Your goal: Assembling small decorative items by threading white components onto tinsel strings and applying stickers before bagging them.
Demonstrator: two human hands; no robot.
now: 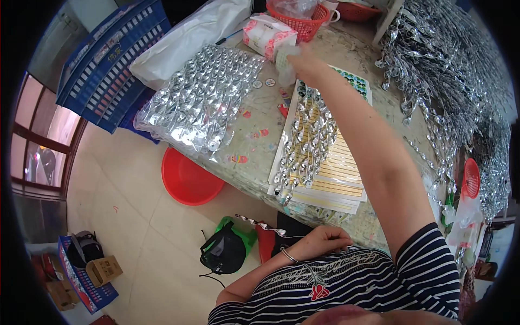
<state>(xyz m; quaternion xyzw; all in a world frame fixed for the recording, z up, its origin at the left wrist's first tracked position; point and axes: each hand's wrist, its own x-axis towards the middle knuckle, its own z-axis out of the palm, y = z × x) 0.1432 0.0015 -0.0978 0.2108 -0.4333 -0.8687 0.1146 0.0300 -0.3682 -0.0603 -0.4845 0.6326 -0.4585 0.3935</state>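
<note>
My left hand (325,241) is close to my body, its fingers curled. From it a thin stem runs out to a twisted silver spiral strip (265,225), which hangs past the table's front edge. Across the table stretches my right arm, and my right hand (304,64) is at a pale, whitish-green translucent item (285,64) beside the tissue box (269,35). Its fingers are blurred and partly hidden. Below that arm, several silver spirals (309,141) lie on a stack of yellow-striped sheets (341,176). A sheet of green round stickers (352,81) shows behind the forearm.
Bagged silver spirals (200,97) cover the table's left part, near a blue crate (114,59). A red basket (300,24) stands at the back. Silver tinsel strands (449,70) hang at right. On the floor are a red basin (189,179) and a black bag (223,249).
</note>
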